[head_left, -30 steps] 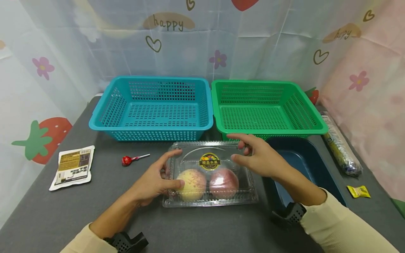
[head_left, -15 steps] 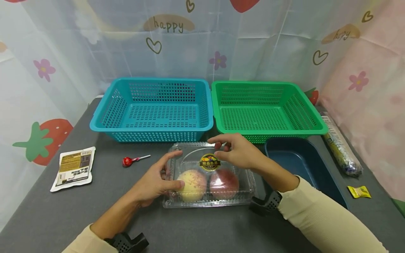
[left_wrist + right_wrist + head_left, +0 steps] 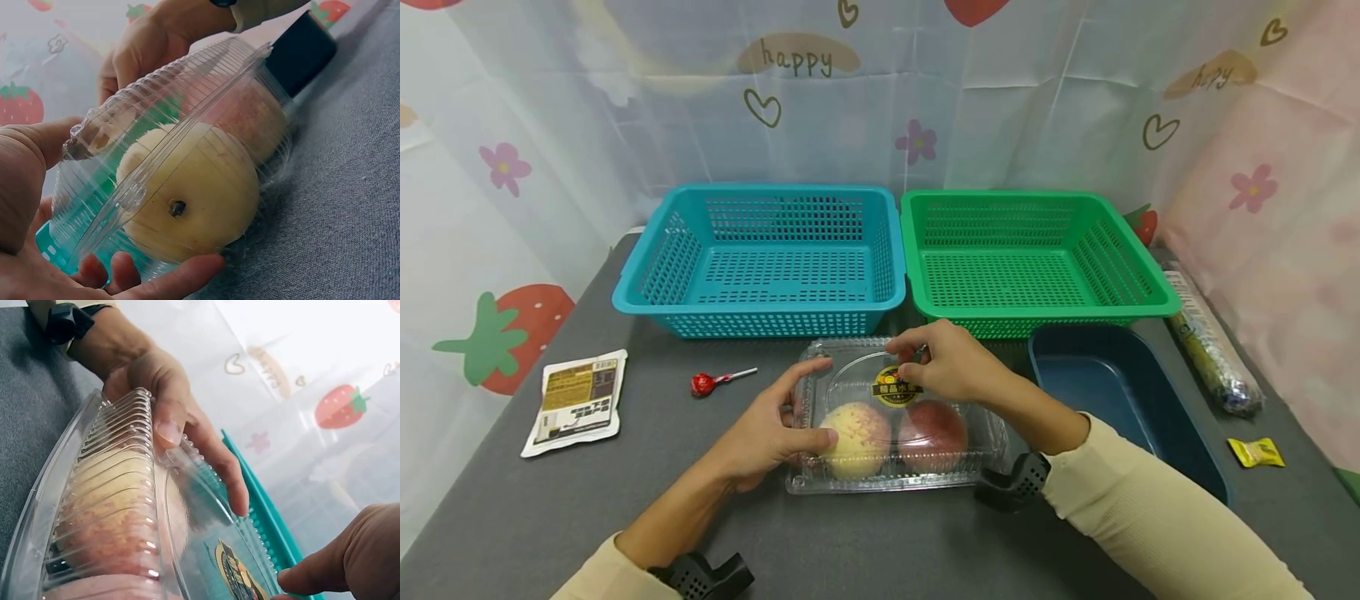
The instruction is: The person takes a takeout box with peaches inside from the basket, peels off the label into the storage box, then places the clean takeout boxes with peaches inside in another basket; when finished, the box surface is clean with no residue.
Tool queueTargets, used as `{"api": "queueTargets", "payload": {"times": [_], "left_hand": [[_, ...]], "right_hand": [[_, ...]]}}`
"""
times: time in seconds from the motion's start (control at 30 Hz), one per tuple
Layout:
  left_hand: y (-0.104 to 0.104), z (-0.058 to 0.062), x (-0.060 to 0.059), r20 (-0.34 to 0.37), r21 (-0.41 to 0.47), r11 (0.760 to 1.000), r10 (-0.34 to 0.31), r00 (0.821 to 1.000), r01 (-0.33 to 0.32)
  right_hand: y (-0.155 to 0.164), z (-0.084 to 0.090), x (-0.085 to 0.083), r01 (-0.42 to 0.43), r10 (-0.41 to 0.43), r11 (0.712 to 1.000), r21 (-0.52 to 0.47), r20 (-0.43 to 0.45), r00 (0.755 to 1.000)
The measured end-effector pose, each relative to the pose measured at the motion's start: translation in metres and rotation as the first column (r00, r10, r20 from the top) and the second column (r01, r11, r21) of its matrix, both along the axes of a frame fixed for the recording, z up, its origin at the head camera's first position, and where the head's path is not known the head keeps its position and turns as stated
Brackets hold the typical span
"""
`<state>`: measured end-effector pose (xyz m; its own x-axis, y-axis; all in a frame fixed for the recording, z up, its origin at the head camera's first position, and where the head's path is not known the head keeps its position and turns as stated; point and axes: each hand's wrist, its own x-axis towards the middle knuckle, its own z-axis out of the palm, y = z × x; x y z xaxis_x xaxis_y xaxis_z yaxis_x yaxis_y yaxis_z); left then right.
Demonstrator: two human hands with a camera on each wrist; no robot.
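Two hands (image 3: 760, 433) (image 3: 947, 362), one clamshell box (image 3: 985, 433), two peaches (image 3: 853, 433) (image 3: 934, 431)

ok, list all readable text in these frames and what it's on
"happy": brown oval patch on the backdrop curtain, top centre.
A second brown patch at upper right: similar script, too distorted to read.
Round yellow-and-black sticker on the clear plastic clamshell box: Chinese characters, too small to read.
White-and-brown flat sachet on the grey table: print too small.
Small yellow wrapper: unreadable.
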<state>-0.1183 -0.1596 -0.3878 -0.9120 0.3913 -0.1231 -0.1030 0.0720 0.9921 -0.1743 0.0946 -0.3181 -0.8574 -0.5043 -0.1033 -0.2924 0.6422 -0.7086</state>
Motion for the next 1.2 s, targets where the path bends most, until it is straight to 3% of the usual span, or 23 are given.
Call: {"api": "queueTargets", "payload": {"times": [0.2, 0.57, 1.2], "left_hand": [[-0.001, 0.000, 0.000, 0.019, 0.003, 1.000, 0.000, 1.000, 0.000], [0.000, -0.001, 0.001, 0.040, 0.022, 1.000, -0.012, 0.999, 0.011], [-0.001, 0.000, 0.000, 0.042, 0.054, 0.998, -0.024, 0.999, 0.021]], "right_hand": [[-0.007, 0.000, -0.002, 0.064, -0.064, 0.997, 0.045, 0.003, 0.998], [-0.015, -0.005, -0.001, 0.102, -0.087, 0.986, 0.129, -0.115, 0.990], [-0.005, 0.006, 0.001, 0.037, -0.038, 0.999, -0.018, -0.111, 0.993]]}}
